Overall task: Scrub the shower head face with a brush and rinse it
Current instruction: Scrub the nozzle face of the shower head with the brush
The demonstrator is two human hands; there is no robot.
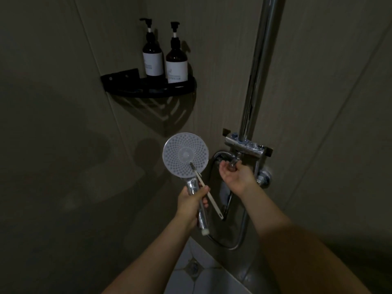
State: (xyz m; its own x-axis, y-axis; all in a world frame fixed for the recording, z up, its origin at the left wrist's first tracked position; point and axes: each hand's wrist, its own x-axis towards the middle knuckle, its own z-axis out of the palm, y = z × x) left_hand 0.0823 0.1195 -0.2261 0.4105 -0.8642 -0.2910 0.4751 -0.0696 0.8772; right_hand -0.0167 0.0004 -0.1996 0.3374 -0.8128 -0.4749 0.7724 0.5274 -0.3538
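Observation:
My left hand (192, 203) grips the chrome handle of the shower head (185, 155) and also pinches a slim white brush (206, 193) against it. The round white face points toward me, and the brush's bristle end lies on the lower part of that face. My right hand (236, 174) reaches to the chrome tap handle (234, 163) under the mixer bar (246, 144), with its fingers curled around the handle. No water shows at the face. The scene is dim.
A black corner shelf (148, 90) holds two dark pump bottles (152, 54) up on the wall. A chrome riser pipe (257, 66) rises from the mixer. The shower hose (237, 234) loops below my hands. A floor drain (193, 267) sits at the bottom.

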